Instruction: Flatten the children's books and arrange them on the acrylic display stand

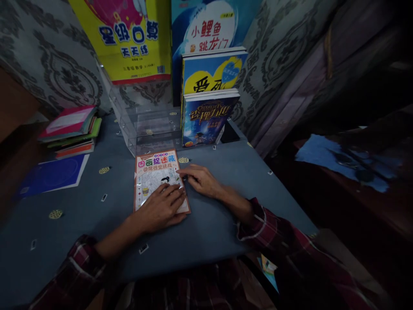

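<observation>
A thin book (151, 183) with an orange-brown border, colourful Chinese lettering and a line-drawn picture lies on the table in front of me. My left hand (163, 206) rests flat over its lower right part, fingers spread, covering some of the drawing. At the book's right edge is my right hand (203, 181), its index finger stretched out and touching the cover near that edge. The other fingers of this hand are partly bent, and nothing shows in them. Both my sleeves are dark red plaid.
Behind the book stands a clear plastic rack (121, 112) with a yellow workbook (135, 64). Beside it, several books, including a dark blue one (204, 120), stand upright. A notebook stack (72, 129) and a blue booklet (53, 176) lie left on the blue-grey tablecloth (106, 228).
</observation>
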A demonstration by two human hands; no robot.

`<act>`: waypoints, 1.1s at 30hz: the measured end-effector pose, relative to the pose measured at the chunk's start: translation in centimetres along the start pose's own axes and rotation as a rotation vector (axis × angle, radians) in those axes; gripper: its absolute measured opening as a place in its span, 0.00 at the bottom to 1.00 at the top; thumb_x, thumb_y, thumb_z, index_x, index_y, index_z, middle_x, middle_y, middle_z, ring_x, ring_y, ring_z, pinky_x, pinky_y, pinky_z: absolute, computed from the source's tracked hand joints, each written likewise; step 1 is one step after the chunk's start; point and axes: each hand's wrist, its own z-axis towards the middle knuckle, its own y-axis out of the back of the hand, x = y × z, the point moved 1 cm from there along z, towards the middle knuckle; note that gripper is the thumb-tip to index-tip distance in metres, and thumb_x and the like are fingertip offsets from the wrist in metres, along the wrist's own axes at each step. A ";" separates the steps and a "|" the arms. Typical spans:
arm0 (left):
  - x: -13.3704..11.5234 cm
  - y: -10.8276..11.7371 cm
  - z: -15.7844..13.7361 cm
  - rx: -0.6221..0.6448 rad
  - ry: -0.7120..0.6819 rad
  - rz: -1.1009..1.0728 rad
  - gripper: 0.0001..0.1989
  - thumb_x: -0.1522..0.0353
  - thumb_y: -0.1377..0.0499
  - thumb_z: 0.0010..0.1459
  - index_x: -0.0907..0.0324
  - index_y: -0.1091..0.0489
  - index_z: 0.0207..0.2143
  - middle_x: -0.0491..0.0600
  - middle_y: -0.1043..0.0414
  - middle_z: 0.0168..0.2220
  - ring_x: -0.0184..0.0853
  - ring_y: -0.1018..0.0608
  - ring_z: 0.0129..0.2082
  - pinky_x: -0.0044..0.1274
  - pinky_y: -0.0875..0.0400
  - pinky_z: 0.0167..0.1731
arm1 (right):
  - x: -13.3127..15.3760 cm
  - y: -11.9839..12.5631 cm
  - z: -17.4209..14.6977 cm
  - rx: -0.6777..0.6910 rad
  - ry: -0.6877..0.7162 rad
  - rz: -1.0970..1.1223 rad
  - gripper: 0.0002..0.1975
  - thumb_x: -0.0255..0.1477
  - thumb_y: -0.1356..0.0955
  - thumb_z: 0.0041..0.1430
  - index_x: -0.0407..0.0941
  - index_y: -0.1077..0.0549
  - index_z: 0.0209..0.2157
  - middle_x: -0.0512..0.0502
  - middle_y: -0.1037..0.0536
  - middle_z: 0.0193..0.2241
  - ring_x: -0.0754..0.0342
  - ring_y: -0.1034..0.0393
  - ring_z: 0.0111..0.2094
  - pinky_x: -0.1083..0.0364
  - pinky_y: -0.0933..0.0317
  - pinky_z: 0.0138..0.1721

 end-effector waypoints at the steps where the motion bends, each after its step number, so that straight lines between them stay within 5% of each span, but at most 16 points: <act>1: 0.0 0.0 0.0 -0.009 -0.002 0.002 0.24 0.57 0.51 0.72 0.62 0.32 0.60 0.59 0.25 0.56 0.47 0.28 0.61 0.41 0.35 0.60 | 0.0 0.0 0.0 -0.005 -0.001 0.001 0.23 0.16 0.38 0.60 0.44 0.23 0.52 0.44 0.18 0.38 0.50 0.25 0.41 0.50 0.29 0.45; 12: -0.6 0.0 -0.1 -0.079 -0.088 0.054 0.16 0.62 0.49 0.72 0.61 0.26 0.43 0.54 0.22 0.46 0.41 0.24 0.50 0.33 0.29 0.51 | 0.5 0.0 0.0 -0.010 0.006 0.007 0.22 0.16 0.38 0.59 0.45 0.21 0.49 0.46 0.17 0.35 0.51 0.24 0.38 0.51 0.29 0.43; 20: -0.5 0.3 -0.1 -0.044 -0.075 0.001 0.16 0.62 0.50 0.73 0.62 0.27 0.49 0.56 0.23 0.48 0.41 0.23 0.50 0.35 0.28 0.51 | 0.8 0.0 -0.4 -0.002 0.023 -0.036 0.21 0.16 0.38 0.59 0.44 0.21 0.49 0.43 0.16 0.38 0.49 0.23 0.41 0.48 0.28 0.46; 24: -0.8 0.5 -0.7 -0.046 -0.066 0.030 0.18 0.64 0.52 0.73 0.62 0.30 0.55 0.56 0.23 0.52 0.42 0.24 0.56 0.36 0.28 0.55 | 1.7 0.3 -2.4 0.080 0.070 -0.088 0.20 0.18 0.37 0.61 0.44 0.22 0.51 0.40 0.18 0.49 0.47 0.25 0.52 0.44 0.30 0.55; 28: -1.1 0.0 -1.5 -0.116 -0.063 0.046 0.17 0.67 0.50 0.73 0.62 0.32 0.58 0.57 0.24 0.55 0.42 0.25 0.59 0.36 0.28 0.57 | 3.2 0.7 -4.4 0.171 0.101 -0.186 0.23 0.19 0.36 0.62 0.43 0.26 0.57 0.36 0.24 0.59 0.44 0.33 0.62 0.40 0.34 0.60; 33: -1.2 -0.6 -1.7 -0.183 -0.081 0.081 0.16 0.67 0.47 0.71 0.65 0.31 0.56 0.59 0.24 0.54 0.43 0.24 0.58 0.36 0.28 0.56 | 4.8 1.0 -5.3 0.219 0.094 -0.237 0.25 0.19 0.36 0.64 0.42 0.30 0.61 0.36 0.25 0.59 0.44 0.34 0.64 0.40 0.34 0.61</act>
